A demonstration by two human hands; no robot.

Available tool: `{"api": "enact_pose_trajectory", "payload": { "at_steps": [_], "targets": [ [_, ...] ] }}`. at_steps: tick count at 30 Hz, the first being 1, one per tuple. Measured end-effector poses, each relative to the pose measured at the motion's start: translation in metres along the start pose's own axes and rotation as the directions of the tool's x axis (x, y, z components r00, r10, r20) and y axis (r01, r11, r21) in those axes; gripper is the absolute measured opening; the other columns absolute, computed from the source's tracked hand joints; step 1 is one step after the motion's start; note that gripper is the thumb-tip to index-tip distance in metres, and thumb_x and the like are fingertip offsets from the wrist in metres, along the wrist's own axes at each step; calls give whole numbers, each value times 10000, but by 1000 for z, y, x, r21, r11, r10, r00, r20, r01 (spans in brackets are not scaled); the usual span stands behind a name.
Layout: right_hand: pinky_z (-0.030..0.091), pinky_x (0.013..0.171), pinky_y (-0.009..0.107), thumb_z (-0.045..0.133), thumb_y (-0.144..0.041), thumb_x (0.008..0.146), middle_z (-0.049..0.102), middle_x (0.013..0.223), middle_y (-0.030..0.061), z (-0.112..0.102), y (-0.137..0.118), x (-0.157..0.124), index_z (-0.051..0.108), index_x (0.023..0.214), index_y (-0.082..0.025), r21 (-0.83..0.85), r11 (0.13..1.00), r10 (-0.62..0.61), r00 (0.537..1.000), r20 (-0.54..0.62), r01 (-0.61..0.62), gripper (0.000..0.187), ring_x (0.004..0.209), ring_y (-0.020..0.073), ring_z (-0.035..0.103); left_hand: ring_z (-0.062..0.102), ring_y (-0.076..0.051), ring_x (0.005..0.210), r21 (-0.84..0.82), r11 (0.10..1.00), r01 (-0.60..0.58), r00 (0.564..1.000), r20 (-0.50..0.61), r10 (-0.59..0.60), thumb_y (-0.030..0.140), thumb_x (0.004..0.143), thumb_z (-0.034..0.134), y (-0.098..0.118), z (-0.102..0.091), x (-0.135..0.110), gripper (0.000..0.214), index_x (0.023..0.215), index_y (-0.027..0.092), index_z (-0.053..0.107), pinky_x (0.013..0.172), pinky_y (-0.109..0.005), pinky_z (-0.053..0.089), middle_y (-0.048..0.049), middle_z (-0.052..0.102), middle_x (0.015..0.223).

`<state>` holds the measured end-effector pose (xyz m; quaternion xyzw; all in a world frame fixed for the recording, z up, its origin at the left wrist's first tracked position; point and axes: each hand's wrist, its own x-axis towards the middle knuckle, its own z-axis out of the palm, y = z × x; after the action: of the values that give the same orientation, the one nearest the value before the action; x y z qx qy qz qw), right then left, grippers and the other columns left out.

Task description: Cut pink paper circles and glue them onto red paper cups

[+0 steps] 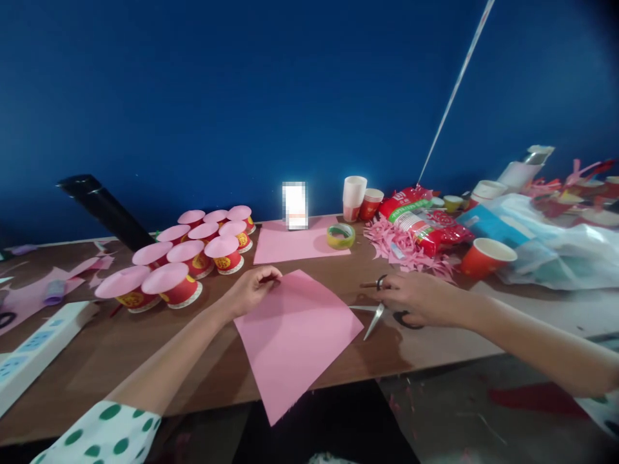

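Bare table (97, 341) is left open between the strip (39, 345) and the sheet (294, 335); farther back, passage is blocked by cups (184, 264), tape (340, 236) and shreds (406, 248).

Soft overhead light falls evenly on your pink sheet (294, 335), sharp at the centre of view. Your left hand (251, 290) at its far corner and your right hand (416, 298) to its right cast faint, soft-edged shadows toward you on the brown table (120, 348). Right of the sheet, the scissors (374, 320) blade glints pale. Behind the sheet the blue wall (193, 96) darkens into the corners and a white card (294, 205) is pixelated. Far left and right of it, objects blur and bend
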<state>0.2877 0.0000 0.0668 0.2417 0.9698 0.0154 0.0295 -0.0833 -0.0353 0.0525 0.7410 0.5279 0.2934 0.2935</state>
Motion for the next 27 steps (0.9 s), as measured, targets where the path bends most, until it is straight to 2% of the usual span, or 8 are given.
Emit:
{"api": "enact_pose_trajectory", "payload": {
  "at_steps": [4,8,11,13,14,16,19,27],
  "targets": [
    [372,646,278,618,-192,650,542,1015,69,-1,-5,6,489,1225,-288,-33,999,-6,999,52,7,597,844,215,524,557,-130,742,-15,1000,-15,997,73,16,267,808,456,-2,0,9,158,849,172,576,672,-229,446,-6,609,806],
    [368,636,269,620,-209,645,541,999,51,1,-11,5,512,1190,-296,-33,998,-53,997,64,55,562,828,206,533,580,-152,761,52,999,-7,997,77,3,279,822,445,-3,8,19,175,871,173,576,706,-263,463,-17,624,816],
    [369,642,260,615,-202,654,541,987,52,2,-15,2,531,1166,-278,-18,997,-75,995,59,77,524,848,201,533,564,-211,951,299,954,5,996,-88,23,268,818,470,2,22,19,283,1081,183,531,842,-354,442,-64,609,1025],
    [369,647,260,614,-199,663,543,984,58,0,-17,1,539,1155,-263,-10,997,-80,995,66,81,501,849,200,530,469,-240,1127,484,874,-45,980,-148,132,255,833,460,9,36,13,403,1232,197,441,958,-413,362,-89,529,1209],
    [369,648,263,614,-196,666,546,983,62,-1,-18,0,541,1152,-257,-7,996,-86,994,72,87,495,853,203,527,425,-236,1180,541,833,-111,976,-99,194,252,850,436,12,44,10,420,1267,205,413,995,-420,325,-87,493,1266],
    [367,651,268,616,-193,673,553,979,64,-5,-20,-1,542,1150,-253,1,994,-105,991,80,105,486,869,211,519,375,-214,1237,565,774,-287,954,101,281,258,883,382,16,58,2,404,1283,215,413,1036,-409,279,-75,459,1323],
    [368,656,275,622,-200,685,560,980,57,-7,-23,-3,540,1150,-260,15,992,-123,988,89,122,476,880,213,515,299,-214,1299,508,750,-423,902,315,295,319,896,374,13,76,-6,413,1299,237,411,1065,-418,229,-63,389,1394],
    [376,671,291,624,-227,706,557,1038,65,7,-29,-18,489,1228,-271,32,993,-118,987,108,115,541,875,215,514,204,-195,1340,414,801,-432,866,438,240,405,904,328,1,87,-6,464,1354,292,326,1086,-404,148,-23,267,1455]
  ]
}}
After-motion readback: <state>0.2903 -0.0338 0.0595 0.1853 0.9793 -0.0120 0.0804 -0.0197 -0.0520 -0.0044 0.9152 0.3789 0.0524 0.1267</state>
